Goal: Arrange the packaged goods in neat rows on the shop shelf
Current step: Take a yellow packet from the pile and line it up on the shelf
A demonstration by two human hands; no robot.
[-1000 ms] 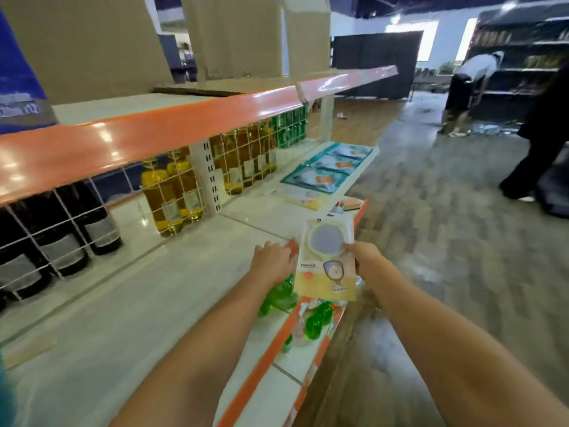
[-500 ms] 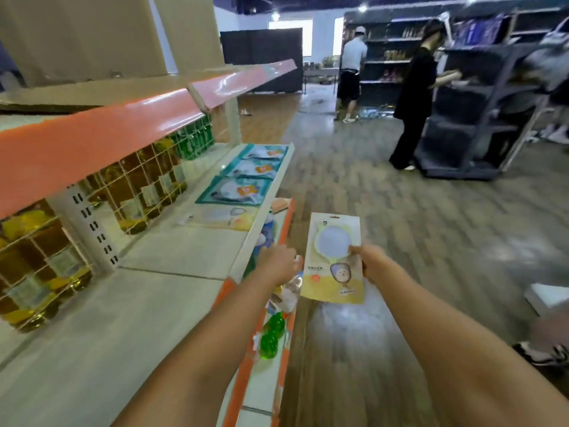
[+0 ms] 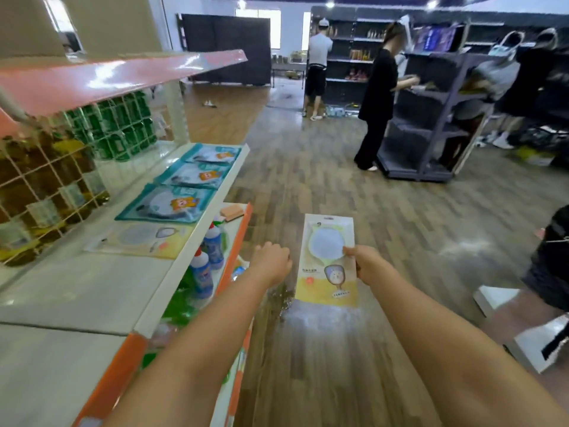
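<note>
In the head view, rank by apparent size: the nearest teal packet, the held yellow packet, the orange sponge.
1-2. Nearest teal packet and held yellow packet: similar, unranked.
3. Orange sponge.

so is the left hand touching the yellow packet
Apart. The head view shows bare floor between the curled left hand and the yellow packet, which only the right hand holds.

The scene is bright, lit by ceiling lamps (image 3: 330,4) and a window (image 3: 258,28) far beyond the held packet (image 3: 328,260). Glare lies on the floor (image 3: 326,318) just below the packet and on the orange shelf edge (image 3: 123,78) up to its left. Edges bend and blur; the left side is smeared.
</note>
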